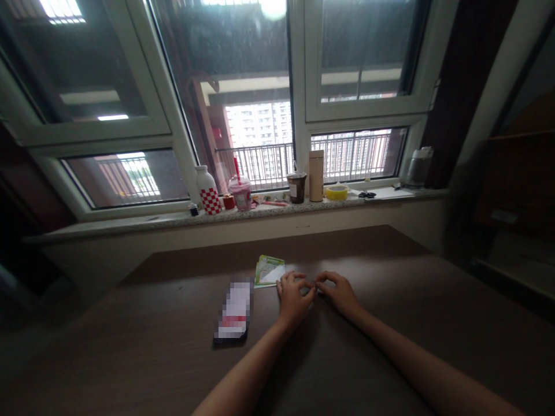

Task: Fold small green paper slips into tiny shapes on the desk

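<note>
My left hand [295, 296] rests low over the brown table, thumb and forefinger pinched together, its other fingers bent beside the right edge of some green-and-white printed cards or packets [269, 270]. Facing it, my right hand [340, 292] is also closed in a pinch. The fingertips of both hands nearly meet, and whatever lies between them is too small to make out. Left of my left forearm, a phone [234, 312] lies on the table with its blurred screen facing up.
The brown table [151, 323] reaches toward a windowsill [169, 219]. Along the sill stand a red-and-white checked bottle [209, 193], a pink drink cup [241, 193], a dark drink cup [296, 188], a tan box [316, 176], yellow tape [337, 192] and black scissors [367, 195].
</note>
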Tool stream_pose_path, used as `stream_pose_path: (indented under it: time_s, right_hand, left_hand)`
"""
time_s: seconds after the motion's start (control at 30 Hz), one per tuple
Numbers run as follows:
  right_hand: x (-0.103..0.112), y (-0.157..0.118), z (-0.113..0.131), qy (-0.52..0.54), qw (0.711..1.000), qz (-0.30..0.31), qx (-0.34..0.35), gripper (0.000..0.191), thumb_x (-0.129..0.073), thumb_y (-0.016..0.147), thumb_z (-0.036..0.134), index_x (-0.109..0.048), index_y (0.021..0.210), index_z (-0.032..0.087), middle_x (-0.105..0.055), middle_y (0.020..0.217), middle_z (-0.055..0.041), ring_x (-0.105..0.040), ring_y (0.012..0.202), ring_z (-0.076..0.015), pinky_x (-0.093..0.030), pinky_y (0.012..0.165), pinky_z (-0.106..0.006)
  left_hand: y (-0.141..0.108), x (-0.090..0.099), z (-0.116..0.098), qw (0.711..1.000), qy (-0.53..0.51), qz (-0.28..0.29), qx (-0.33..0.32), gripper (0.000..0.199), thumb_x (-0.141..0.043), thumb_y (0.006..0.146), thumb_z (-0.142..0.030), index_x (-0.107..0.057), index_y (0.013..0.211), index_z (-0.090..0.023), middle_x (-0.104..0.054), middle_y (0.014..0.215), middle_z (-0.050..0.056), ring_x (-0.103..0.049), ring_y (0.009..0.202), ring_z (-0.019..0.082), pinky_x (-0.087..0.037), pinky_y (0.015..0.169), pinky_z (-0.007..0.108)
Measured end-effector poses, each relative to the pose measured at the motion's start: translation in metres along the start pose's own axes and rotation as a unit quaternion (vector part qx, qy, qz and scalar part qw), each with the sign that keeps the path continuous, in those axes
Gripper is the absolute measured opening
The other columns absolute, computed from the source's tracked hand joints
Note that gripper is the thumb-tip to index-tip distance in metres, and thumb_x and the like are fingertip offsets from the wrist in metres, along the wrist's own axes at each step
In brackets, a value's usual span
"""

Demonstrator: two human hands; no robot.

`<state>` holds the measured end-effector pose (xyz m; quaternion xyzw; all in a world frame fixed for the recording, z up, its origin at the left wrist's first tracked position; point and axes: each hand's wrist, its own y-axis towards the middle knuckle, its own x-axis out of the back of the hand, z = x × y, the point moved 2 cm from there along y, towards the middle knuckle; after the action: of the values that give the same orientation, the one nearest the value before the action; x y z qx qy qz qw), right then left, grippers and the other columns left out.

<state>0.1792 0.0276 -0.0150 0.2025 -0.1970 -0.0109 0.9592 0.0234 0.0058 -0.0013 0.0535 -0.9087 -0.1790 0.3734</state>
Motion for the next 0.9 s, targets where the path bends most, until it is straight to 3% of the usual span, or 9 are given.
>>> stream_pose_path:
  time_s: [0.27,0.43,0.63,0.9]
  right_hand:
    - [0.003,0.001,0.003,-0.039,0.999,-0.002,0.011,0.011,-0.066,0.072,0.031,-0.073,0.076,0.023,-0.073,0.083,-0.0052,-0.064,0.088,-0.0236,-0.044,0.089,-0.039]
    - [0.004,0.001,0.005,-0.028,0.999,-0.009,0.019,0.010,-0.067,0.071,0.029,-0.073,0.074,0.022,-0.071,0.080,-0.0045,-0.063,0.087,-0.0231,-0.045,0.088,-0.038]
    - [0.003,-0.001,0.009,-0.038,0.999,-0.013,0.024,0.003,-0.066,0.068,0.022,-0.069,0.069,0.022,-0.069,0.080,-0.0031,-0.061,0.088,-0.0223,-0.043,0.088,-0.036]
    - [0.004,-0.001,0.010,-0.016,1.000,-0.004,0.025,0.008,-0.069,0.069,0.028,-0.074,0.072,0.022,-0.070,0.084,-0.0054,-0.062,0.090,-0.0236,-0.044,0.087,-0.036]
  left_hand:
    - [0.000,0.000,0.003,1.000,-0.004,0.012,0.004,0.005,-0.070,0.078,-0.029,-0.074,0.076,-0.028,-0.062,0.119,0.002,-0.044,0.122,0.025,-0.023,0.111,0.050]
    - [0.001,0.002,0.001,1.000,-0.018,-0.009,0.011,0.011,-0.069,0.077,-0.027,-0.074,0.086,-0.029,-0.067,0.111,0.001,-0.049,0.118,0.024,-0.026,0.110,0.049]
    - [0.001,0.007,-0.006,0.998,-0.060,0.001,0.026,0.008,-0.067,0.076,-0.025,-0.073,0.080,-0.026,-0.074,0.097,0.001,-0.054,0.117,0.026,-0.021,0.112,0.055]
    - [0.000,0.008,-0.005,0.995,-0.089,0.003,0.037,0.008,-0.064,0.075,-0.025,-0.072,0.076,-0.024,-0.075,0.085,-0.002,-0.066,0.093,0.020,-0.008,0.115,0.058]
